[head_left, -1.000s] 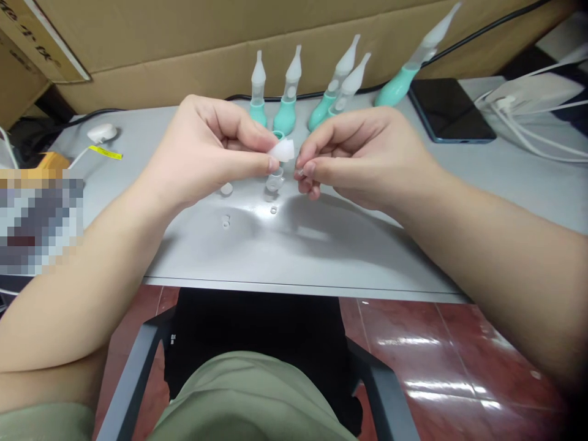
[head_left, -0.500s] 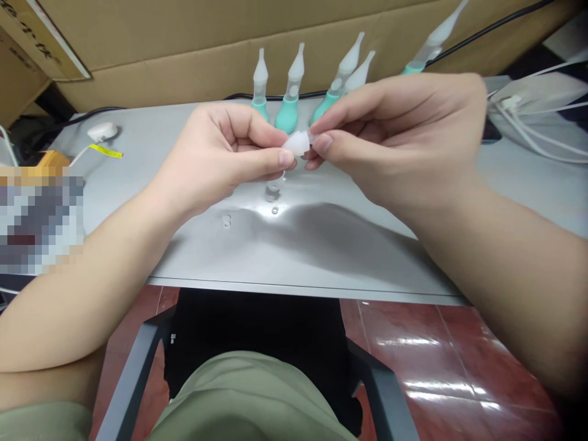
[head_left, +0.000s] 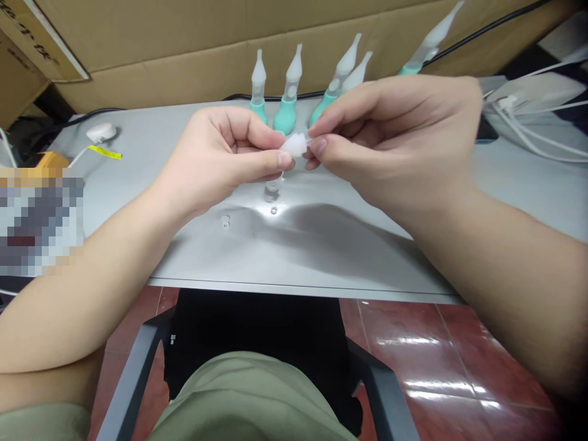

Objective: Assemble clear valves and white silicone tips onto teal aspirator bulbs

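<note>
My left hand (head_left: 225,147) pinches a white nozzle tip (head_left: 294,146) between thumb and fingers, its wide end facing right. At that wide end, a small translucent piece (head_left: 309,141) is pinched by the thumb and forefinger of my right hand (head_left: 404,135). How far the piece sits inside the nozzle I cannot tell. Behind the hands stand several nasal aspirators with teal bulbs, among them one at the left (head_left: 258,86) and one beside it (head_left: 289,98). My right hand partly covers others, such as this aspirator (head_left: 337,79).
Small clear rings lie on the grey desk, one near the middle (head_left: 274,210) and a pair to its left (head_left: 225,221). A clear part (head_left: 274,184) lies below my left fingers. White cables (head_left: 528,128) run at the right; a white plug-like device (head_left: 101,132) is at the left.
Both hands stay nearly in place above the desk. Slightly more of the translucent piece shows between the nozzle and my right fingertips. The whole view has shifted very little.
</note>
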### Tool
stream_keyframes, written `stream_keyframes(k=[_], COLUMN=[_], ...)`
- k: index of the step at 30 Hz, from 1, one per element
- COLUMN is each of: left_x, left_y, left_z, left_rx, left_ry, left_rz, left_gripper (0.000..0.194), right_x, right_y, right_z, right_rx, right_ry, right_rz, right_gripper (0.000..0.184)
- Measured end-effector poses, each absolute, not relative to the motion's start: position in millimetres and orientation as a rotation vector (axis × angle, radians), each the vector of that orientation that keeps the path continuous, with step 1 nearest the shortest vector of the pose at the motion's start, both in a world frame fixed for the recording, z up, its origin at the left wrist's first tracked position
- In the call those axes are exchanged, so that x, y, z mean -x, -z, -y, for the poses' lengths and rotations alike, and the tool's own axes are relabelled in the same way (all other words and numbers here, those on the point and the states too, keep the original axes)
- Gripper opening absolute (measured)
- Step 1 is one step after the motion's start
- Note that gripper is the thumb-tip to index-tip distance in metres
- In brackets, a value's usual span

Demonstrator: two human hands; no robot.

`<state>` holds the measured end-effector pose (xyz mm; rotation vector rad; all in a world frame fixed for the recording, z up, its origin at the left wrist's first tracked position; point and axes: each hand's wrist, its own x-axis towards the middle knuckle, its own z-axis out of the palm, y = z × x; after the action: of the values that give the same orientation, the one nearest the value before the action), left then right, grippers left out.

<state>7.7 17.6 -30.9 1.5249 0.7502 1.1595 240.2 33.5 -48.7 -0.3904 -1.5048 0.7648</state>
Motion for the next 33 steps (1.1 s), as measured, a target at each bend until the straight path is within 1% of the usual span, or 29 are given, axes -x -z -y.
stream_keyframes(k=[8,12,16,19,22,25,30,33], left_x=[-7.9,-7.2,-6.7,-6.2,-6.2,-7.0,-7.6,-6.3], left_y=[28.1,26.9,28.2,30.3,30.7,28.3,25.0,26.5], left_z=[-15.8,-14.5,-14.6,-16.4,-17.3,-15.3,-10.2,-10.6], left_rx=[-1.544,-1.550,-1.539,-1.535,-1.531,-1.536,-1.533,-1.545], left_ry=[-1.141,-1.142,-1.161,-1.157,-1.145,-1.149,-1.159,-1.160], left_rz=[-0.733,-0.741,-0.716,-0.708,-0.724,-0.792,-0.861,-0.851], left_gripper=[0.029,0.022,0.023,0.027,0.029,0.024,0.026,0.027], right_x=[-242.6,-243.5,-243.8,-243.6,-244.2,-246.8,-250.9,-248.5], right_y=[50.4,52.0,53.9,56.2,59.0,60.4,56.4,52.6], right_z=[-35.1,-34.4,-35.2,-37.6,-40.9,-43.1,-39.3,-34.5], right_rx=[0.369,0.367,0.346,0.328,0.313,0.304,0.321,0.360], right_ry=[-0.761,-0.738,-0.716,-0.719,-0.653,-0.544,-0.378,-0.512], right_rz=[1.544,1.564,1.577,1.598,1.623,1.655,1.733,1.716], right_gripper=[0.031,0.027,0.026,0.017,0.011,0.010,0.009,0.005])
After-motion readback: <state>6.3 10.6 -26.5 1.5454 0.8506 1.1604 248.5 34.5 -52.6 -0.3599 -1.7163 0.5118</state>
